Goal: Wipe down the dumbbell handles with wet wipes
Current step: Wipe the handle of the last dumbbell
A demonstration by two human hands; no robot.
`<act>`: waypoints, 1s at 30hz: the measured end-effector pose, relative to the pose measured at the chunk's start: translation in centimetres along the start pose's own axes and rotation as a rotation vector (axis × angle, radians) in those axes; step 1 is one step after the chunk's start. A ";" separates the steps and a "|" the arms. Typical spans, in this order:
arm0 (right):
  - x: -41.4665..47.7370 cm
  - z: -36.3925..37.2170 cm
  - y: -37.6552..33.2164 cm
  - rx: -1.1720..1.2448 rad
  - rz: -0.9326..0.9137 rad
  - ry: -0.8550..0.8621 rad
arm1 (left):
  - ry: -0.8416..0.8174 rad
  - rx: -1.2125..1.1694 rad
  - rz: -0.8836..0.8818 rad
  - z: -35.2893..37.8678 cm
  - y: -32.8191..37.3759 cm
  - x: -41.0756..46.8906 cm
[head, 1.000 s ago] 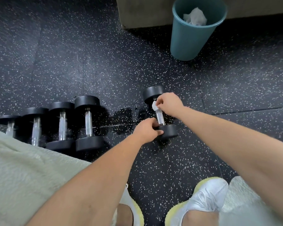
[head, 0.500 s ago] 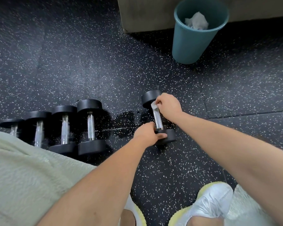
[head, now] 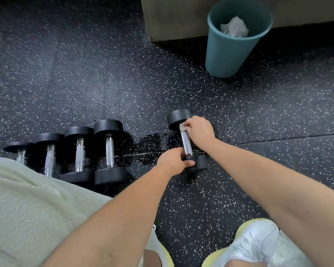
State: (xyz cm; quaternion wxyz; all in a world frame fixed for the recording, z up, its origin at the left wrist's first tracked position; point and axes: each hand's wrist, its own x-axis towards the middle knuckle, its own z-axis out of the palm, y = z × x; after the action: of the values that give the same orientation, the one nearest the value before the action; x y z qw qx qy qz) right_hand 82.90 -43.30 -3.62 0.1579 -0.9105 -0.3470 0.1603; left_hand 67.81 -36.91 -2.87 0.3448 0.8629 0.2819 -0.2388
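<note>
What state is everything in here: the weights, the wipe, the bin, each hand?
Separate dumbbell: lying on the floor, held at both ends.
Wet wipe: pressed on the far end of its handle.
Right hand: closed on the wipe.
Left hand: gripping the near weight head.
Four dumbbells: lying side by side, untouched.
Bin: upright, crumpled wipes inside.

Dim, even light; soft shadows beside the black speckled rubber floor; wide-angle bending and blur toward edges.
</note>
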 end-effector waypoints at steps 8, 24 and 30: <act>-3.1 0.6 0.8 -0.075 -0.144 -0.196 | -0.049 -0.041 -0.043 -0.3 -1.4 0.1; -3.2 0.0 -0.1 -0.140 -0.175 -0.340 | 0.001 -0.011 -0.048 -0.4 -1.3 -1.0; -1.1 -1.6 -1.2 -0.077 -0.124 -0.258 | -0.004 0.013 -0.046 -1.2 -0.8 -1.7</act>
State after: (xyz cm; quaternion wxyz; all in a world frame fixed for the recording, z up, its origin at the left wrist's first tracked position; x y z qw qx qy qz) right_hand 82.11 -43.51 -1.49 0.0866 -0.8645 -0.4260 0.2523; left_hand 66.34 -36.07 -1.46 0.3343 0.8579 0.2992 -0.2503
